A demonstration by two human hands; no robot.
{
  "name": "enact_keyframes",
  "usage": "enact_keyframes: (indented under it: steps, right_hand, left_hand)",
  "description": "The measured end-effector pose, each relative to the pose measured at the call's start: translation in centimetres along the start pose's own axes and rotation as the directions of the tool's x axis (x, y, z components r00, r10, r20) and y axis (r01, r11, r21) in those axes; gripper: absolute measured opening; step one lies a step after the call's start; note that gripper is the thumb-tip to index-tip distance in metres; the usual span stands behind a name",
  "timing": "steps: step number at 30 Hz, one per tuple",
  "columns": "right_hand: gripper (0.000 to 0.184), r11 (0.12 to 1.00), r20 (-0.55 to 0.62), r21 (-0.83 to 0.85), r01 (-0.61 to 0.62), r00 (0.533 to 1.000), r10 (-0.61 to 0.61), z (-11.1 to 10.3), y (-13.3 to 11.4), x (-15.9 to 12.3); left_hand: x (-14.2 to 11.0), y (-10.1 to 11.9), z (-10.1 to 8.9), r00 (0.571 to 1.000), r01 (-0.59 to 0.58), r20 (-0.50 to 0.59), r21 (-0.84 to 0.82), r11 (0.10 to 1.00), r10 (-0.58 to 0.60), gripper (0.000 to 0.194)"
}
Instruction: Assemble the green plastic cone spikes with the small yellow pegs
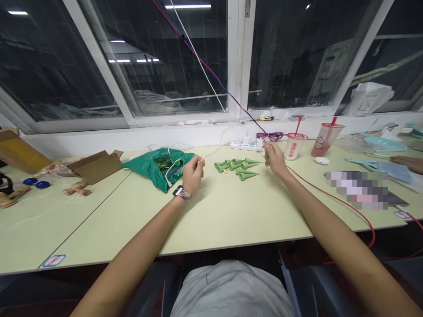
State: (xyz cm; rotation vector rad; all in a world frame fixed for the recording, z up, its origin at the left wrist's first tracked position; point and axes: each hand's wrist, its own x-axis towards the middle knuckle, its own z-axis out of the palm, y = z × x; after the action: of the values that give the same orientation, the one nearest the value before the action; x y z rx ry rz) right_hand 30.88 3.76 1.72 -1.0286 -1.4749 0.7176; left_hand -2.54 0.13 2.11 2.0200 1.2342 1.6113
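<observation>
My left hand (192, 175), wearing a watch with a patterned band, is closed in a pinch above the table. A small pale-yellow piece (203, 157) shows at its fingertips, close to a thin white cable. My right hand (275, 159) is also closed, with its fingers curled near the power strip (243, 145); what they hold is too small to make out. Between the hands lie several green cones (236, 165) with small yellow pieces (225, 171) among them. Left of my left hand, an open green plastic bag (150, 169) contains more green items.
Two drink cups, one white (293, 147) and one pink (325, 140), stand beyond my right hand. A red cable (340, 199) crosses the table there. An open cardboard box (97, 167) and wooden pieces (77, 188) lie left. Another person's hand (410, 163) rests at far right.
</observation>
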Motion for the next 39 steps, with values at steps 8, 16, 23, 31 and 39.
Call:
enact_keyframes:
  steps: [8, 16, 23, 31, 39]
  right_hand:
    - [0.019, 0.793, 0.592, -0.469, 0.388, 0.805, -0.044, 3.1, -2.0, -2.8]
    - [0.029, 0.797, 0.756, -0.463, 0.387, 0.643, 0.127, 3.2, -2.8, -3.7]
    - [0.031, 0.737, 0.732, -0.481, 0.474, 0.68, 0.041, 3.6, -2.3, -4.1]
    - [0.029, 0.695, 0.715, -0.493, 0.524, 0.699, -0.02, 3.5, -1.7, -3.9]
    - [0.034, 0.727, 0.689, -0.487, 0.483, 0.725, -0.02, 3.4, -1.4, -3.7]
  left_hand:
    - [-0.6, -1.1, 1.0, 0.991, 0.004, 0.136, 0.019, 1.0, -0.006, 0.032]
    - [-1.1, -1.0, 1.3, 0.972, -0.062, 0.234, 0.093, 0.994, 0.039, 0.034]
    - [-1.4, -0.9, 1.7, 0.958, -0.077, 0.284, 0.106, 0.991, 0.044, 0.034]
    - [-1.5, -0.6, 1.8, 0.948, -0.141, 0.306, 0.143, 0.98, 0.092, 0.035]
    - [-1.4, -0.5, 1.8, 0.938, -0.16, 0.331, 0.15, 0.976, 0.103, 0.039]
